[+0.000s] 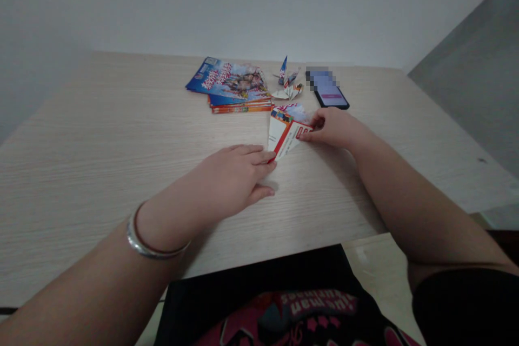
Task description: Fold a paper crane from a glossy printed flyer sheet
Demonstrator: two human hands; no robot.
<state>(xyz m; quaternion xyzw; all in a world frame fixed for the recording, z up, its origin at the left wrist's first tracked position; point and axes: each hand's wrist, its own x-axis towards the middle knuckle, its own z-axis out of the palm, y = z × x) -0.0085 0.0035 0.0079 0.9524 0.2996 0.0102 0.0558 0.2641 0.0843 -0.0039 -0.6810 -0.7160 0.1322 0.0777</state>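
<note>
A folded paper sheet (286,132), white with a red-orange stripe and printed text, lies on the table between my hands. Its lower end narrows to a point. My left hand (245,170) rests flat with fingers stretched out, the fingertips touching the paper's lower left tip. At the right corner, my right hand (330,128) pinches the paper between thumb and fingers. Just beyond the sheet stands a folded paper crane (287,84) with blue, white and printed parts.
A stack of colourful printed leaflets (231,81) lies at the back left of the wooden table (121,146). A smartphone (330,91) with its screen lit lies at the back right. The white wall (243,5) rises behind the table.
</note>
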